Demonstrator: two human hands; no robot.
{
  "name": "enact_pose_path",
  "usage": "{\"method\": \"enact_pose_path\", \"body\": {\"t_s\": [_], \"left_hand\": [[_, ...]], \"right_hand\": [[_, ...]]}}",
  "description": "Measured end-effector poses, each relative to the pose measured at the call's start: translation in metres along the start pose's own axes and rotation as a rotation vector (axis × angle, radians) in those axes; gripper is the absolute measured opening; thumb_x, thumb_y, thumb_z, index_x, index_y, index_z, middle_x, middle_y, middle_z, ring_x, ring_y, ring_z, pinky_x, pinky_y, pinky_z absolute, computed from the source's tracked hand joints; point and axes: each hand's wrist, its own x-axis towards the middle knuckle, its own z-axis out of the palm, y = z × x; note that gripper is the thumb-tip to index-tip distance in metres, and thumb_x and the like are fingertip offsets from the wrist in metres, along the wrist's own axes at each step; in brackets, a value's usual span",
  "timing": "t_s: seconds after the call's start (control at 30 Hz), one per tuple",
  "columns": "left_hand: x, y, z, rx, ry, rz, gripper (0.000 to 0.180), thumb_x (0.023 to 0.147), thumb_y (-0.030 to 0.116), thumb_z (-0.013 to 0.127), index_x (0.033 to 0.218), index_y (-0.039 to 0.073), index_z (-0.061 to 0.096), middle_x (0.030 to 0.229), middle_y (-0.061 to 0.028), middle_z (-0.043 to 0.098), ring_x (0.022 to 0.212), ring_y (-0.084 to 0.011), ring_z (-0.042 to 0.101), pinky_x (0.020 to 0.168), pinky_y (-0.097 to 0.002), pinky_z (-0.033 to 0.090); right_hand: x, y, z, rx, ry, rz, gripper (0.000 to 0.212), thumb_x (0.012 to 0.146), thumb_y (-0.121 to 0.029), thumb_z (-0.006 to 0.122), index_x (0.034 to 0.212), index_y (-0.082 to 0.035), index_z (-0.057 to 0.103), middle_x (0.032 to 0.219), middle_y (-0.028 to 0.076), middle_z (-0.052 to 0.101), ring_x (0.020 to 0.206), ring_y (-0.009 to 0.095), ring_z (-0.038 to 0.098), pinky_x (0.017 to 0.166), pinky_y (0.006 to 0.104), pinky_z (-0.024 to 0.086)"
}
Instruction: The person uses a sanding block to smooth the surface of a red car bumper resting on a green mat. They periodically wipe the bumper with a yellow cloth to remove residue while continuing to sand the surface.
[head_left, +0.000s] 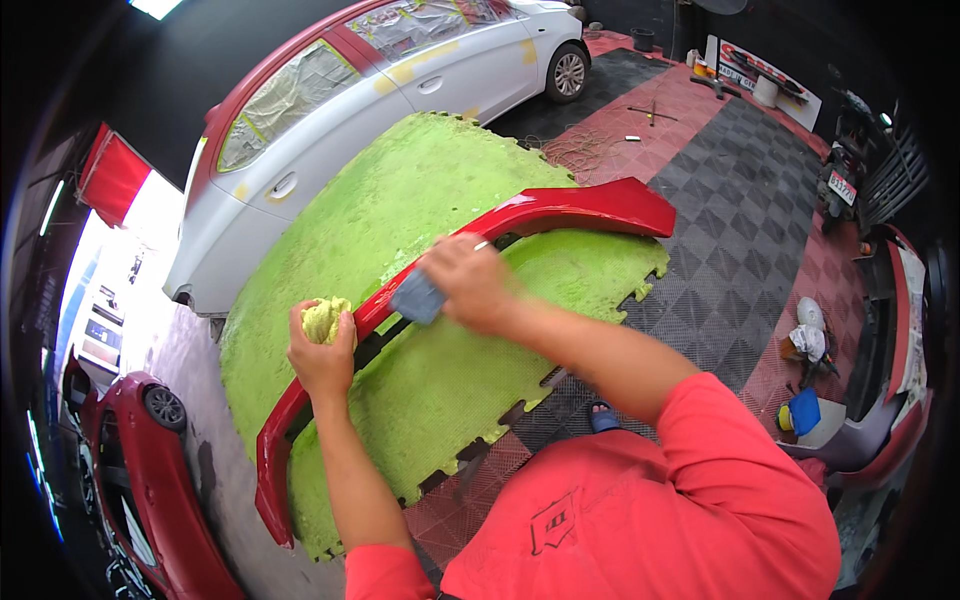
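A long, curved red car body trim piece [580, 208] lies across a lime-green foam mat [340, 220], arching from the lower left to the upper right. My right hand [472, 278], slightly blurred and with a ring on one finger, grips a grey sanding sheet [416, 298] against the middle of the trim. Whitish residue shows on the red surface near it. In my left hand [325, 366] is a crumpled yellow cloth [327, 322], held beside the trim just left of the sheet. The mat's near edge has interlocking notches.
Behind the mat stands a white and red car [440, 85] with masked windows. A red car [160, 490] is at the lower left. Dark and red floor tiles [730, 220] stretch to the right, where a motorcycle [850, 160] and a bumper [890, 400] stand. Thin cord [580, 150] lies beyond the mat.
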Motion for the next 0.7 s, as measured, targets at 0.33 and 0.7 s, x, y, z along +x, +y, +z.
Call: {"method": "enact_pose_path", "body": {"t_s": [0.33, 0.7], "left_hand": [[0.001, -0.001, 0.007, 0.022, 0.032, 0.04, 0.037, 0.09, 0.022, 0.084, 0.12, 0.009, 0.066, 0.097, -0.0168, 0.075, 0.089, -0.0324, 0.076, 0.083, -0.0459, 0.059], [0.003, -0.006, 0.005, -0.029, -0.022, -0.003, 0.038, 0.093, 0.018, 0.079, 0.125, 0.003, 0.065, 0.113, -0.0124, 0.068, 0.104, -0.0248, 0.066, 0.097, -0.0406, 0.054]], "right_hand": [[-0.094, 0.204, -0.118, -0.223, -0.029, 0.472, 0.04, 0.093, -0.002, 0.06, 0.131, -0.006, 0.074, 0.136, 0.018, 0.073, 0.125, 0.04, 0.069, 0.109, 0.0507, 0.055], [-0.11, 0.239, -0.128, -0.049, -0.164, 0.449, 0.044, 0.097, -0.017, 0.062, 0.14, -0.008, 0.071, 0.146, 0.016, 0.071, 0.139, 0.033, 0.064, 0.119, 0.0476, 0.049]]}}
